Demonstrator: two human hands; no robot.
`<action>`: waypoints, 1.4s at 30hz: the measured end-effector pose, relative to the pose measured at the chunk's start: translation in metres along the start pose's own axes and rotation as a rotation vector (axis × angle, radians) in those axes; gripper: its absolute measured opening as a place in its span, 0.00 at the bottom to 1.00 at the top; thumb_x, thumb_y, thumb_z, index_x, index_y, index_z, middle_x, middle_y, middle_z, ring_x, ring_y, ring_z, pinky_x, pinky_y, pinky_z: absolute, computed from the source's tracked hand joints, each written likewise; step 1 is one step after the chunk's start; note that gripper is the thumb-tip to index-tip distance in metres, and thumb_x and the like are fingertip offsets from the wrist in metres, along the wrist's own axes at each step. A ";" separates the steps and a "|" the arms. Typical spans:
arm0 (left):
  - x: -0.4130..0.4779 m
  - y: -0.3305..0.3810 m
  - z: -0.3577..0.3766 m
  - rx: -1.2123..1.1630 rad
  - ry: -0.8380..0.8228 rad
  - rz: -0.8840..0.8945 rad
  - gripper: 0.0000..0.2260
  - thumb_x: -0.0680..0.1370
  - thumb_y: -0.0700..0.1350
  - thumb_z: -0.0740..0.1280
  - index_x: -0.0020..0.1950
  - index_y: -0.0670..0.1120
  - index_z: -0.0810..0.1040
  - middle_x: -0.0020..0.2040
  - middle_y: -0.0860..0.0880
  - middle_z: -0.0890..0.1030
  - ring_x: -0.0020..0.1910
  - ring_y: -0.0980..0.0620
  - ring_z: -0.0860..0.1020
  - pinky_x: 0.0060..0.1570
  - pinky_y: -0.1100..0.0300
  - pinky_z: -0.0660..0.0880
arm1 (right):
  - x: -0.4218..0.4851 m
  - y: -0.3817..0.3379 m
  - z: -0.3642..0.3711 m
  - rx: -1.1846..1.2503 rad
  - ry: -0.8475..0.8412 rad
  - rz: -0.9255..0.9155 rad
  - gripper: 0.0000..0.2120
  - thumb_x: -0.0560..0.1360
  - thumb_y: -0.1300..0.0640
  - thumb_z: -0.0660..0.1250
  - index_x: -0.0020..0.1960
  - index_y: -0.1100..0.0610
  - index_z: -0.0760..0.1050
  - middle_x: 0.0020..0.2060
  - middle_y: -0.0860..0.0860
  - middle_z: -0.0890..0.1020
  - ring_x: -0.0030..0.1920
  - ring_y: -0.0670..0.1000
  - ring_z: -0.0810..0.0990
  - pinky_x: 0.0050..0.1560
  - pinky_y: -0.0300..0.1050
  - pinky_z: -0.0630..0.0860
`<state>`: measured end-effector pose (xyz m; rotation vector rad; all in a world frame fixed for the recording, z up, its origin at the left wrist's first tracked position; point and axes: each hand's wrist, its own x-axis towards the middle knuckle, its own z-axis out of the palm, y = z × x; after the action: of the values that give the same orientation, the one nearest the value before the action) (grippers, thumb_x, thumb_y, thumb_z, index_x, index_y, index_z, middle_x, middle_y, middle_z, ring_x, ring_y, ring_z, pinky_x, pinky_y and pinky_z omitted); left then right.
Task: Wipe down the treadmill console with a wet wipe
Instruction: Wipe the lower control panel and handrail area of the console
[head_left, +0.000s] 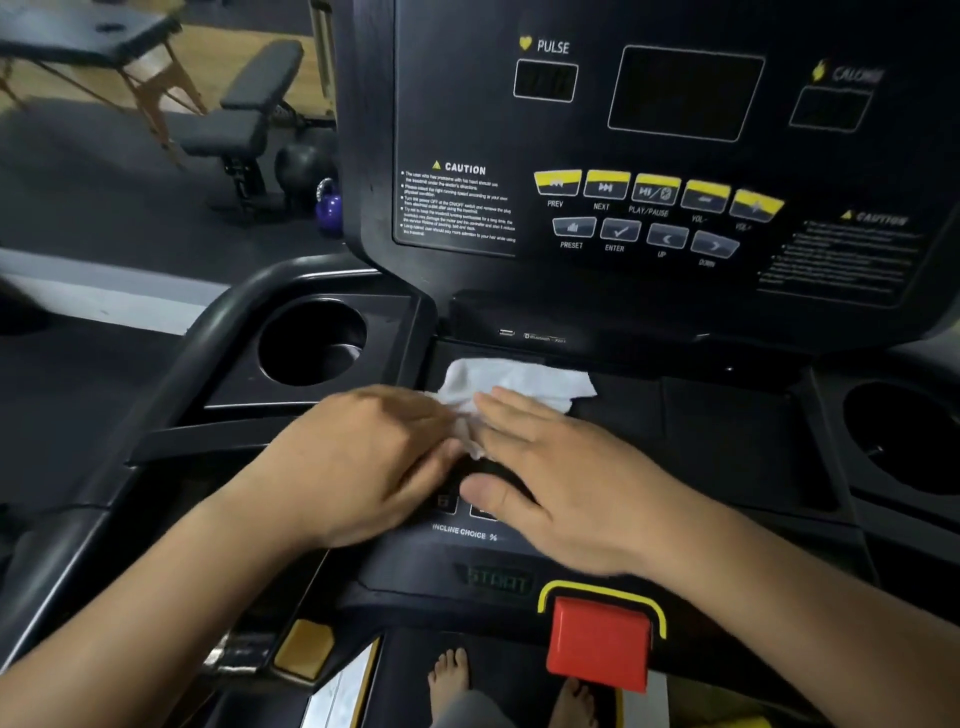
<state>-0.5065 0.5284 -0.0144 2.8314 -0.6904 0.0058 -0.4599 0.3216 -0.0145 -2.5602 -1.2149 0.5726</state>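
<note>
A white wet wipe (524, 382) lies spread on the flat lower shelf of the black treadmill console (727, 415), just below the upright display panel (649, 156). My left hand (363, 462) lies over the wipe's near left corner, and its fingertips are hidden under my right hand, so I cannot see whether they pinch the wipe. My right hand (561, 483) rests flat on the wipe's near edge with straight fingers, thumb out over the incline buttons (447, 501).
Round cup holders sit at the left (311, 343) and right (904, 436) of the shelf. A red stop button (597, 642) juts out at the console's front. Bare feet (449, 675) stand on the belt below. A weight bench (244, 114) and a purple kettlebell (328, 208) stand beyond on the left.
</note>
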 end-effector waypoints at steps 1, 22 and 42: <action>0.001 -0.001 -0.001 0.010 0.010 -0.011 0.18 0.82 0.52 0.54 0.53 0.45 0.81 0.51 0.48 0.83 0.50 0.44 0.81 0.50 0.49 0.78 | -0.005 0.002 -0.001 -0.009 -0.010 0.004 0.41 0.73 0.30 0.40 0.78 0.50 0.57 0.79 0.45 0.49 0.78 0.42 0.41 0.77 0.41 0.45; -0.001 0.019 0.027 0.093 -0.172 -0.085 0.36 0.80 0.65 0.41 0.81 0.44 0.53 0.81 0.45 0.54 0.80 0.51 0.50 0.79 0.56 0.46 | -0.015 0.012 -0.002 -0.138 -0.026 0.021 0.38 0.72 0.27 0.38 0.78 0.40 0.52 0.79 0.43 0.44 0.78 0.45 0.37 0.78 0.47 0.41; 0.068 0.055 0.040 0.080 -0.247 -0.004 0.42 0.72 0.63 0.30 0.81 0.44 0.50 0.81 0.44 0.54 0.81 0.50 0.48 0.78 0.59 0.43 | -0.040 0.053 -0.001 -0.211 0.112 0.158 0.54 0.67 0.27 0.22 0.78 0.57 0.59 0.78 0.53 0.58 0.79 0.49 0.51 0.76 0.40 0.42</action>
<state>-0.4730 0.4410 -0.0373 2.9401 -0.7500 -0.3288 -0.4465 0.2570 -0.0247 -2.8409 -1.0956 0.3419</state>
